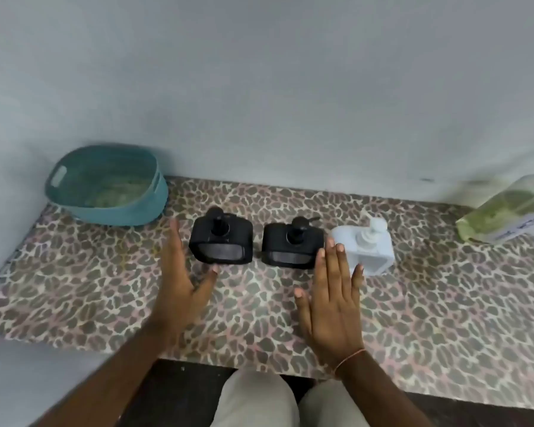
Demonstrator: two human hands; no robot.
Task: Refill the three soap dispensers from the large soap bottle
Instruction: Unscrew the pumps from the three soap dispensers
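Observation:
Three square pump dispensers stand in a row on the leopard-print table (105, 297): a black dispenser (221, 240) on the left, a second black dispenser (292, 243) in the middle, and a white dispenser (366, 245) on the right. The large soap bottle (506, 211), clear with green liquid, lies tilted at the far right edge. My left hand (179, 282) hovers open just left of and in front of the left black dispenser. My right hand (333, 300) is flat and open in front of the middle and white dispensers, its fingertips close to them.
A teal plastic basket (105, 188) stands at the back left corner against the pale wall (259, 87). The table's front edge runs just above my knees (259, 402). Bare patterned cloth stretches to the right between the white dispenser and the soap bottle.

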